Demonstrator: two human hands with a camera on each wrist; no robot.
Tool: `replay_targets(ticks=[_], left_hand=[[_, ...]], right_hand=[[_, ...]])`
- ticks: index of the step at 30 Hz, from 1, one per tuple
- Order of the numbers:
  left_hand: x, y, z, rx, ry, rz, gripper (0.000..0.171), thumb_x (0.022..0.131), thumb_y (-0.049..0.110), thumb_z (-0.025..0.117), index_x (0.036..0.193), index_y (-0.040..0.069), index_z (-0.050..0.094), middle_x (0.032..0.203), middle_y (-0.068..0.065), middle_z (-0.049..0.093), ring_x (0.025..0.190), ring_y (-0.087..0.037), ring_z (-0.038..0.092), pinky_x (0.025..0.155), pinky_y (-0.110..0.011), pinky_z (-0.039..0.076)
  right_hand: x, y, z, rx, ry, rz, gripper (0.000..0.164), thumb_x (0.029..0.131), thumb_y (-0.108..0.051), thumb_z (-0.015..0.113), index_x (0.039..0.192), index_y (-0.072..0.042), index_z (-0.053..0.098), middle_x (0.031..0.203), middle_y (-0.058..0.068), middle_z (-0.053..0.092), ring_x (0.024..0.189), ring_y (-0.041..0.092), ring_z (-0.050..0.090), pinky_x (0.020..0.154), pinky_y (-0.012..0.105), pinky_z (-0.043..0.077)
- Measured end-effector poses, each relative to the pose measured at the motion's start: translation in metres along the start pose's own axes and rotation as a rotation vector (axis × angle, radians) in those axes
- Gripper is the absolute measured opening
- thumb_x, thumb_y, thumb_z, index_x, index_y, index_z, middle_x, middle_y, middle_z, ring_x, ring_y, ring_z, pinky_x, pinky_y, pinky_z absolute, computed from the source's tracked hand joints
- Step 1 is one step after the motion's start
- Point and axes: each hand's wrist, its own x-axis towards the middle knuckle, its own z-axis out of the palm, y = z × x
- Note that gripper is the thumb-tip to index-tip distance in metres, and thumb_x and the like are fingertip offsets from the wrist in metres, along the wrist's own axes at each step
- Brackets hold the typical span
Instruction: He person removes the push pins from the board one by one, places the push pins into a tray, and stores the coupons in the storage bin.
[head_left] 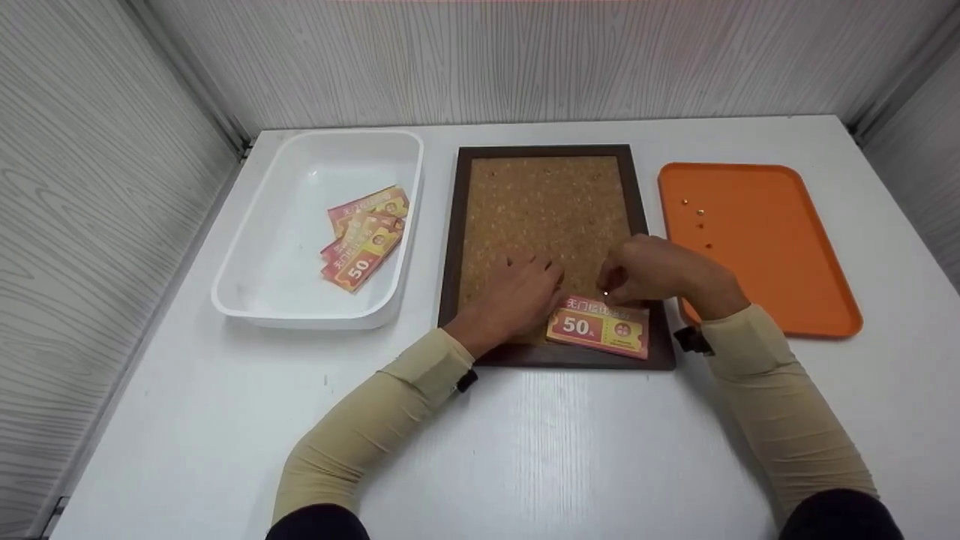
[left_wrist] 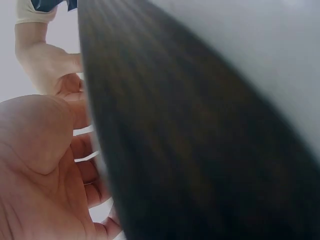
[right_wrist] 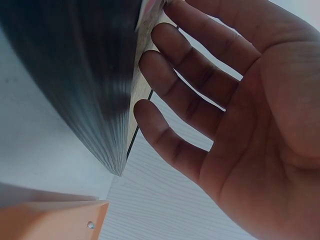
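A cork board (head_left: 547, 217) with a dark wooden frame lies on the table. On its lower right corner is a red-and-yellow coupon (head_left: 596, 328) printed with 50. My left hand (head_left: 517, 296) rests on the cork with relaxed fingers, its thumb side at the coupon's left edge. At the coupon's top edge, my right hand (head_left: 652, 270) pinches a small shiny push pin (head_left: 606, 293) between thumb and index finger. The right wrist view shows that hand's other fingers (right_wrist: 160, 75) loosely bent beside the frame (right_wrist: 75, 60). In the left wrist view, the frame (left_wrist: 175, 125) hides the left fingertips.
Left of the board stands a white bin (head_left: 255, 247) holding several similar coupons (head_left: 364, 251). An orange tray (head_left: 772, 255) to the right carries several small pins (head_left: 700, 213). Near the board's top edge, small pins (head_left: 547, 172) dot the cork. Pale panels (head_left: 525, 60) enclose the table.
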Motion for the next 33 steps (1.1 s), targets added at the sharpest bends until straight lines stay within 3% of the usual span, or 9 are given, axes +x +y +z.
replay_targets(ticks=[13,26,33], left_hand=[[0.0013,0.0030,0.0007,0.012,-0.058,0.000,0.039,0.101,0.044,0.043,0.126,0.017,0.056,0.123,-0.003,0.060,0.115,-0.022,0.057,0.102,-0.048,0.041],[0.0015,0.0046,0.0021,-0.026,-0.083,-0.019,0.035,0.101,0.039,0.046,0.123,0.014,0.058,0.118,-0.003,0.059,0.109,-0.020,0.056,0.105,-0.049,0.041],[0.0026,0.0083,0.0016,0.058,-0.076,0.008,0.031,0.100,0.032,0.050,0.122,0.013,0.058,0.118,-0.004,0.059,0.106,-0.020,0.056,0.101,-0.048,0.043]], right_hand=[[0.0009,-0.0006,-0.0004,-0.032,0.028,-0.051,0.014,0.084,-0.019,0.072,0.098,-0.020,0.076,0.090,-0.003,0.072,0.068,0.012,0.060,0.061,0.027,0.050],[-0.0014,-0.0026,-0.0007,-0.001,0.000,0.029,0.014,0.086,-0.021,0.071,0.099,-0.021,0.075,0.088,-0.002,0.070,0.067,0.014,0.061,0.059,0.028,0.051],[-0.0014,-0.0045,-0.0007,-0.006,0.000,0.047,0.014,0.086,-0.021,0.071,0.100,-0.021,0.075,0.087,-0.001,0.070,0.067,0.016,0.061,0.060,0.029,0.052]])
